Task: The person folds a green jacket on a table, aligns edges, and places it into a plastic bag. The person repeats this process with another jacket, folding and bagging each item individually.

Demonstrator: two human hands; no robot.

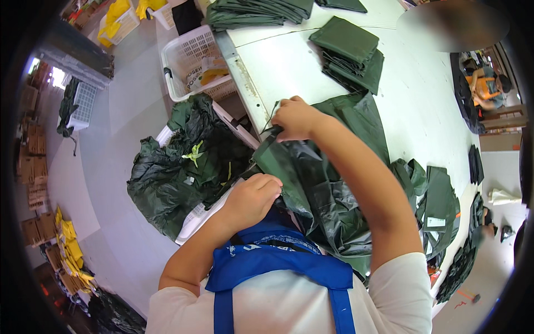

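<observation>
A dark green waterproof garment [345,119] with a shiny dark inner side lies over the table edge and hangs down in front of me. My right hand [295,119] is closed at its upper left corner, where a black strip shows under the fingers. Nearer my body, my left hand [257,195] is closed on the garment's near left edge; its fingertips are partly hidden. Just left of that hand, a heap of crumpled dark green garments [167,183] with a yellow-green tie fills a white crate [203,214].
Folded green pieces [347,47] and a flat green stack [258,12] lie on the white table [272,67]. Beside the table stands a white basket [189,55] holding bags. More garments [439,211] lie to the right. A person [486,89] in orange is at far right.
</observation>
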